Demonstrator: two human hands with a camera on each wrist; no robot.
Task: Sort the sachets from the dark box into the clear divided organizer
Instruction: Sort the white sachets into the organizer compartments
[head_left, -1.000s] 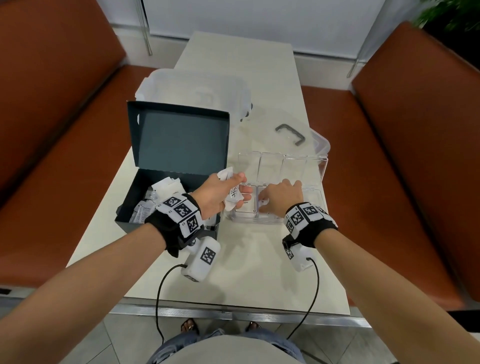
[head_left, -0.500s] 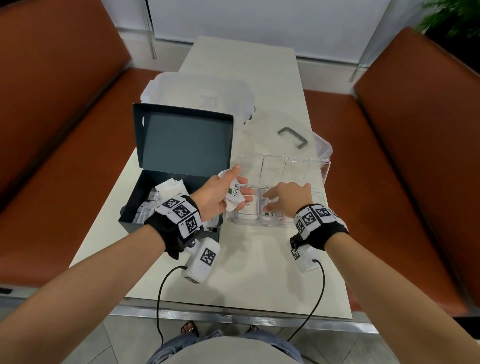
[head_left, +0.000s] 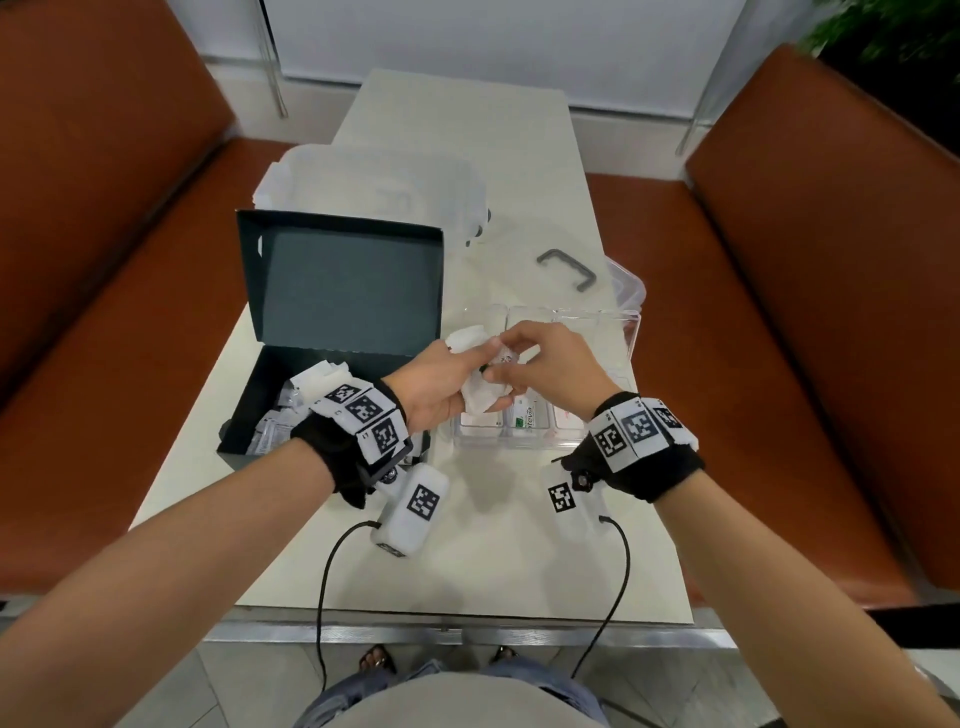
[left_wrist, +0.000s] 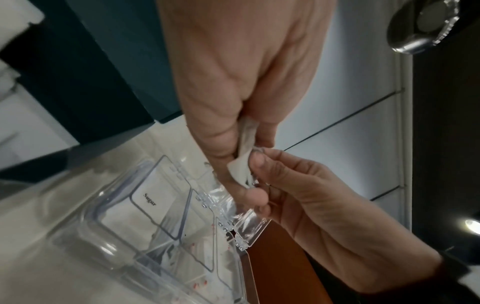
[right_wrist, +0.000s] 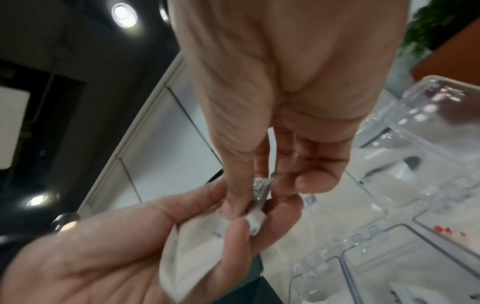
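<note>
Both our hands meet above the clear divided organizer (head_left: 597, 332), over its near-left compartments. Left hand (head_left: 436, 384) grips a small bundle of white sachets (head_left: 480, 397), fingers curled round them. Right hand (head_left: 550, 369) pinches one sachet (right_wrist: 259, 193) at the top of that bundle between thumb and fingertips; the right wrist view shows the pinch plainly, the sachet edge-on.

The organizer sits toward the right edge of the tabletop (head_left: 467, 545), lid swung open behind it with a grey handle (head_left: 566, 267) showing. In the near row, a green-printed Stevia sachet (head_left: 527, 418) lies in the middle compartment, white sachets either side. The left wrist view shows a "Sugar" label (left_wrist: 150, 200) on a compartment.

The dark box (head_left: 337, 291) stands just left of the organizer, near the left edge of the tabletop, lid upright; more white sachets (head_left: 280, 421) are piled inside, partly hidden by our left wrist. A translucent white container (head_left: 374, 182) sits behind the box. Brown bench seats (head_left: 779, 312) flank the tabletop on both sides.
</note>
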